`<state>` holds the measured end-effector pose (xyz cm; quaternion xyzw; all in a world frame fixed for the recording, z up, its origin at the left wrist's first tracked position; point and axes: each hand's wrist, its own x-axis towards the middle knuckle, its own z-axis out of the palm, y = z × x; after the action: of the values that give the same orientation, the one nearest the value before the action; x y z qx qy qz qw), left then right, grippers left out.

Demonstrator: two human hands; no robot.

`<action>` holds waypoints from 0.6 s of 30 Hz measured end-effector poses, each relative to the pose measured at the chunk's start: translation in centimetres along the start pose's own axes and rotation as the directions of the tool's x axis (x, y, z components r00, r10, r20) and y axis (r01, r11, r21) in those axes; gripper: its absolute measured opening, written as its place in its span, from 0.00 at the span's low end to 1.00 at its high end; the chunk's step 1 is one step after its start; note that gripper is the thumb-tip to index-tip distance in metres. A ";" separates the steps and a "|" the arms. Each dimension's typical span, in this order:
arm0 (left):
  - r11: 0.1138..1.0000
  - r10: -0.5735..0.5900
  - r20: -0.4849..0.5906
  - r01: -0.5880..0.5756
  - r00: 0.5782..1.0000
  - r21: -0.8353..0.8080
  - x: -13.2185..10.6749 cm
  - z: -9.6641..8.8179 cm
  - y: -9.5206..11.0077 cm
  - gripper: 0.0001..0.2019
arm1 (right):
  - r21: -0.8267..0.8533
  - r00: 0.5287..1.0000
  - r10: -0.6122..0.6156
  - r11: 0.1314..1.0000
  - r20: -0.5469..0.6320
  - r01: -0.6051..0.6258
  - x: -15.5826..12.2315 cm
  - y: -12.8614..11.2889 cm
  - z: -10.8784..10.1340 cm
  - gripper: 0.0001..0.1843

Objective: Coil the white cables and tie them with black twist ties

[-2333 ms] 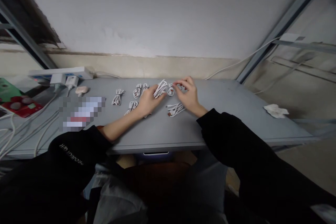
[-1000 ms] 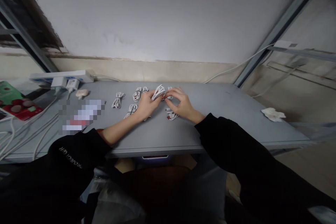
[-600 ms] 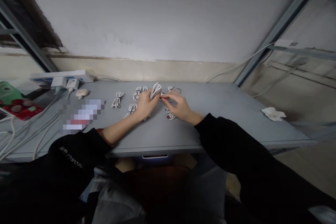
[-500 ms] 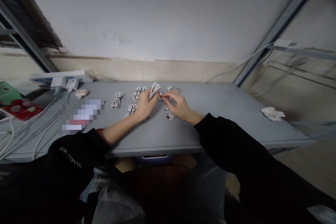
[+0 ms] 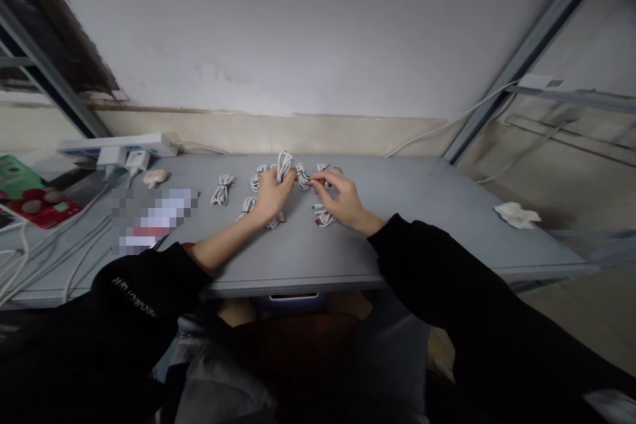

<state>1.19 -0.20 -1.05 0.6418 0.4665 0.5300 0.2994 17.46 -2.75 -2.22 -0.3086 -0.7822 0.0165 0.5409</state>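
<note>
Your left hand (image 5: 274,193) is clamped on the coiled white cable (image 5: 285,164), loops poking above your fingers. Your right hand (image 5: 344,200) pinches what looks like a dark tie (image 5: 307,177), just right of that grip. Hold the loops snug, or they'll splay.

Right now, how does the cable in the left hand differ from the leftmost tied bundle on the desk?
The held cable is in the left hand; the leftmost bundle lies on the desk. The leftmost bundle shows a dark tie; the held cable shows none, though partly hidden. Both are white and looped.
</note>
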 end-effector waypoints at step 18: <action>0.999 0.051 0.140 -0.048 0.989 -0.026 -0.1 -0.5 0.7 0.17 | 0.096 0.995 0.098 0.991 -0.021 -0.096 -0.1 0.7 0.1 0.06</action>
<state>0.86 -0.65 -0.40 0.6853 0.4222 0.4961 0.3256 17.67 -2.21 -2.59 -0.3204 -0.7578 0.0759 0.5634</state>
